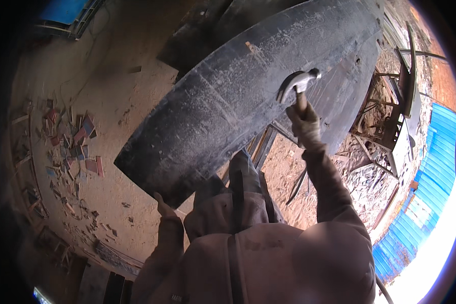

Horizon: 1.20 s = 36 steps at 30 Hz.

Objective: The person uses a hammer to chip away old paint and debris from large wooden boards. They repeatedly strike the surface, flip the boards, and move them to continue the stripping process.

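A long, dark, worn sheet panel (207, 111) runs slantwise in front of me, from the near left to the far right. My right hand (306, 126) is wrapped round the handle of a claw hammer (300, 81). The hammer's metal head is over the panel's right part, its claw toward the left; whether it touches the surface I cannot tell. At the panel's near left corner, my left hand (165, 207) grips the edge, with some of its fingers hidden.
Broken scraps of board (81, 139) litter the dusty floor on the left. A second dark panel (347, 91) lies on the right, beside wooden and metal frame pieces (397, 111). Splintered wood debris (357, 157) covers the ground there, before a blue corrugated fence (425, 192).
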Available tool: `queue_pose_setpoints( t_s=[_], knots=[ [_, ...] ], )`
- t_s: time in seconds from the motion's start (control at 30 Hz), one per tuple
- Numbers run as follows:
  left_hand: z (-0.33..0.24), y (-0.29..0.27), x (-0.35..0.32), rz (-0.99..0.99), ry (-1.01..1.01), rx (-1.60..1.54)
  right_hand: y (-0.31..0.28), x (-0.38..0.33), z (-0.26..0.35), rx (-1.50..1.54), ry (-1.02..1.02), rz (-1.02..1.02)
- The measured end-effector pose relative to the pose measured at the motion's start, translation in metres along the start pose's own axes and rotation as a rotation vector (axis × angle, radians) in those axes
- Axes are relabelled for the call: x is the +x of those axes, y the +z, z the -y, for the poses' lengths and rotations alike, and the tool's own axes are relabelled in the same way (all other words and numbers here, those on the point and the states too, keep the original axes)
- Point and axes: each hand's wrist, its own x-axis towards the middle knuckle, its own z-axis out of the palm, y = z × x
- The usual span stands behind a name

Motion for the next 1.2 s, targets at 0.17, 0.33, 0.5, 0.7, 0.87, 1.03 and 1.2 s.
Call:
queue_pose_setpoints(
  t_s=[0.17,0.33,0.5,0.7,0.87,1.03,1.2],
  knots=[
    [-0.027,0.013,-0.011,0.022,0.088,0.001,-0.007,-0.039,0.045,-0.611,-0.118,0.012],
    [-0.026,0.008,-0.003,0.015,0.058,-0.032,0.008,-0.043,0.033,-0.610,0.007,0.111],
    [-0.020,0.003,0.007,0.013,0.050,-0.034,0.022,-0.021,0.033,-0.981,-0.002,0.132],
    [-0.021,0.001,-0.003,-0.014,0.027,0.007,0.024,-0.012,0.031,-0.929,-0.063,0.073],
    [-0.026,0.003,-0.008,0.000,0.050,0.013,0.011,-0.023,0.004,-1.065,-0.091,0.113],
    [-0.024,-0.003,-0.002,0.056,0.048,-0.063,-0.004,-0.031,-0.041,-0.885,0.005,-0.060],
    [-0.019,-0.013,0.000,0.020,0.076,0.035,-0.003,-0.030,-0.062,-0.939,0.032,0.008]
  ],
)
